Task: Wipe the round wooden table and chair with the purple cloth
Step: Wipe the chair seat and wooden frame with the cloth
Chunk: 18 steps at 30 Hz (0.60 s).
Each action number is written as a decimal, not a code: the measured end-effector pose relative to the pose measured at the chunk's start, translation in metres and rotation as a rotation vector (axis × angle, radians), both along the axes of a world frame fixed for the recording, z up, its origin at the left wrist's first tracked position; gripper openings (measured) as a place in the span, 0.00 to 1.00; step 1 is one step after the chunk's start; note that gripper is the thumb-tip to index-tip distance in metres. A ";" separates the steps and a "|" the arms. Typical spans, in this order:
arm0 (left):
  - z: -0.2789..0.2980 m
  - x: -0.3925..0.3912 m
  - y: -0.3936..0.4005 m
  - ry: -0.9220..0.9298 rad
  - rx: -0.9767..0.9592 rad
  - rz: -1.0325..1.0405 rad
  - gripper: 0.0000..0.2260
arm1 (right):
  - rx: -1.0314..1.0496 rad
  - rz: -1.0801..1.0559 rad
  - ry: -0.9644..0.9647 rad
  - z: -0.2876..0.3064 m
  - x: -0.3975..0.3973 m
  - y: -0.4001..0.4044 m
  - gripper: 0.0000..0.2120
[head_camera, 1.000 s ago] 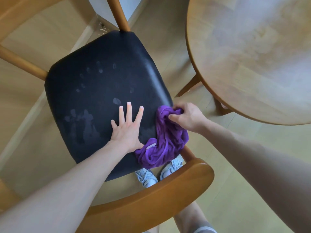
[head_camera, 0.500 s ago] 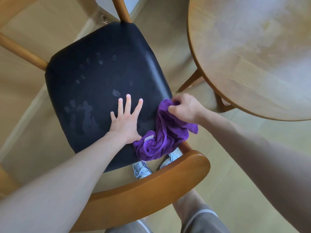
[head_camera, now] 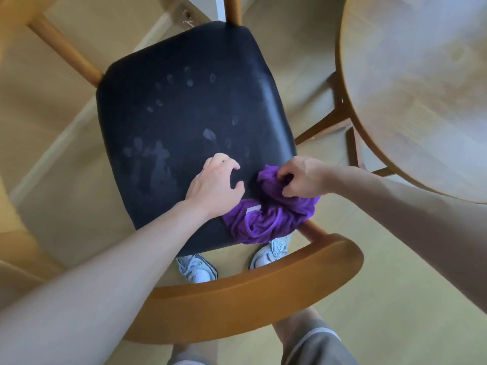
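Note:
A wooden chair with a black padded seat (head_camera: 184, 122) stands below me, its curved backrest (head_camera: 250, 293) nearest. Pale hand and finger marks show on the seat. The purple cloth (head_camera: 271, 217) lies bunched on the seat's near right corner, partly hanging over the edge. My right hand (head_camera: 300, 177) pinches the cloth's upper end. My left hand (head_camera: 216, 185) rests on the seat just left of the cloth, fingers curled and apart, holding nothing. The round wooden table (head_camera: 416, 96) fills the upper right.
The table's legs (head_camera: 340, 119) stand close to the chair's right side. My two shoes (head_camera: 195, 267) are on the pale floor under the backrest. More wooden chair rails (head_camera: 63, 51) cross the upper left.
My left hand went from lying flat with spread fingers to curled beside the cloth. My right hand shifted its grip on the cloth's top end. The cloth stayed on the seat corner.

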<state>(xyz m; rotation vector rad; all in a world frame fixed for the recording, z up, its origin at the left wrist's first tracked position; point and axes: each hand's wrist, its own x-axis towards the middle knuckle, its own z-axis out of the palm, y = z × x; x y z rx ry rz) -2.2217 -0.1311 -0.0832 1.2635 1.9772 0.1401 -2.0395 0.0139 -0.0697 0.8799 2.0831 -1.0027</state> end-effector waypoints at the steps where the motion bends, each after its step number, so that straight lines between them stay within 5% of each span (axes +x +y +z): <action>1: 0.003 0.003 -0.005 -0.023 -0.017 -0.021 0.24 | 0.033 -0.167 0.064 0.002 -0.001 0.006 0.06; 4: 0.002 0.018 -0.016 -0.003 -0.173 -0.290 0.38 | 0.095 -0.485 0.128 -0.004 0.000 0.009 0.05; 7: -0.007 0.034 -0.021 0.071 -0.143 -0.451 0.25 | 0.129 -0.223 -0.012 -0.018 -0.001 -0.011 0.13; 10: -0.011 0.036 -0.028 0.027 -0.123 -0.422 0.15 | 0.194 -0.052 -0.109 -0.021 -0.016 -0.026 0.08; 18: -0.009 -0.039 -0.050 0.111 -0.199 -0.376 0.14 | 0.212 -0.131 -0.194 -0.005 -0.055 -0.093 0.10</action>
